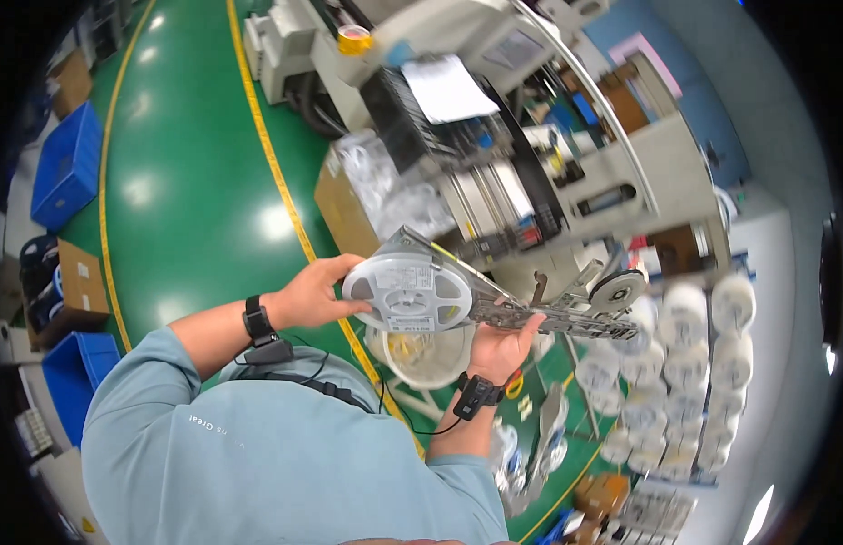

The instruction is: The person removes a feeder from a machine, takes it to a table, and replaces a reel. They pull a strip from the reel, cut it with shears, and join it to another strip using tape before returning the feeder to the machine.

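A component tape feeder [576, 322], a long metal mechanism, lies across the space before me. At its left end sits a round white tape reel [408, 283] with labels and cut-out windows. My left hand [308, 292] pinches the reel's left rim, thumb on the near face. Under the feeder's middle my right hand [500, 350] is closed around the body, thumb up along its side. A smaller grey wheel [617, 291] stands at the feeder's right end. The fingers behind the reel and the feeder are partly hidden.
A machine with a feeder bank [499, 204] stands ahead. Beside it is a cardboard box [342, 204] with clear plastic. Below the feeder is a white bin [431, 359]. Many white reels [685, 363] hang on a rack at right. Blue crates [67, 168] line the left.
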`<state>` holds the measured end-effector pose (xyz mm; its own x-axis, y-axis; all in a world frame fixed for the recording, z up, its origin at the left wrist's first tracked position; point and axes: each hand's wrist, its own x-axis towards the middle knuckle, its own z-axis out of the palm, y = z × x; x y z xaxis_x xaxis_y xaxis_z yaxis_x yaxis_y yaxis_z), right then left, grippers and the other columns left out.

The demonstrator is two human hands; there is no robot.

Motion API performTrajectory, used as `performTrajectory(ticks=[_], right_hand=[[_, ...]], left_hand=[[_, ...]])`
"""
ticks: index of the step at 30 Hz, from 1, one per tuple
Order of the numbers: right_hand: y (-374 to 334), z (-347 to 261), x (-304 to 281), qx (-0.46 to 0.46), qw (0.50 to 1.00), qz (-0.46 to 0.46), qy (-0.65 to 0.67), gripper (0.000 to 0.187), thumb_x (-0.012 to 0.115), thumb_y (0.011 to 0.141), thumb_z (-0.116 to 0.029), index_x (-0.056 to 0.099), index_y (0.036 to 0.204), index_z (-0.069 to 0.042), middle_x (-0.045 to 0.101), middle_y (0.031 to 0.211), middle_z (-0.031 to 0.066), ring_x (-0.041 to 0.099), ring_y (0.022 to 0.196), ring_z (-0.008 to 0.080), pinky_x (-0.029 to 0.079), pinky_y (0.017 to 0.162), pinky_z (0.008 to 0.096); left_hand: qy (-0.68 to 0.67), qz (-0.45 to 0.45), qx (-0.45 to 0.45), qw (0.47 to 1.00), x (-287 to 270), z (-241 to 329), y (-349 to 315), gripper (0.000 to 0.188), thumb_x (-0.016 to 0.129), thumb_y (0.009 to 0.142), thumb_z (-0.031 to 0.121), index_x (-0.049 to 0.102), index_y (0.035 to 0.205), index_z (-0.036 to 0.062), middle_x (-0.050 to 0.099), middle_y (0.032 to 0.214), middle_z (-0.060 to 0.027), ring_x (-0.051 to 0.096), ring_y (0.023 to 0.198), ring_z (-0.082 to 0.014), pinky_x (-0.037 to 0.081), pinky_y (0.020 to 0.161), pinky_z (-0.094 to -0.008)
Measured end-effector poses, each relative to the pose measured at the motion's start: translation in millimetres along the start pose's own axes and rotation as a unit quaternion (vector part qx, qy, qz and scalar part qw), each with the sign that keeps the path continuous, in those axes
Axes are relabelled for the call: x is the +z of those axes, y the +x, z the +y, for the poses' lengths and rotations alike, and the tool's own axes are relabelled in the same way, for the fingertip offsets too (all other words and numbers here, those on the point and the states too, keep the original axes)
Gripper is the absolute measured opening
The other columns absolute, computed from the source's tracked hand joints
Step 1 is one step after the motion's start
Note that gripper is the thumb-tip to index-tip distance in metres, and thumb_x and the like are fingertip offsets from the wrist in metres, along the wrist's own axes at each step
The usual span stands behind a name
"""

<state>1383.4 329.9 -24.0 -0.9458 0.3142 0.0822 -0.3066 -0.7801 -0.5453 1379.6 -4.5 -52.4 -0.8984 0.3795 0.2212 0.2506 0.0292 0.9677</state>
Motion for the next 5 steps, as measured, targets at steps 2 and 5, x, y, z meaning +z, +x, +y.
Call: performTrajectory(ticks=[2, 5], right_hand=[[37, 39, 25, 0.032, 0.998, -0.059, 0.007, 0.046, 0.065, 0.101, -0.038, 0.059, 0.133, -0.007, 0.068, 0.129, 0.0120, 0.065, 0.112, 0.0256, 0.048, 0.104, 0.0456], [97, 99, 60, 0.116, 0.991, -0.068, -0.002, 0.054, 0.067, 0.099, -0.041, 0.052, 0.142, -0.011, 0.063, 0.137, 0.0129, 0.063, 0.116, 0.0251, 0.047, 0.108, 0.0425]], left_hand=[[0.012, 0.042, -0.006, 0.999, -37, -6, -1, 0.055, 0.084, 0.082, 0.011, 0.059, 0.130, 0.0026, 0.071, 0.118, -0.0130, 0.069, 0.108, -0.0220, 0.054, 0.094, -0.0365], [0.076, 0.039, -0.020, 0.996, -89, -21, 4, 0.069, 0.089, 0.078, 0.017, 0.055, 0.138, 0.0052, 0.072, 0.120, -0.0118, 0.070, 0.108, -0.0294, 0.053, 0.100, -0.0394]])
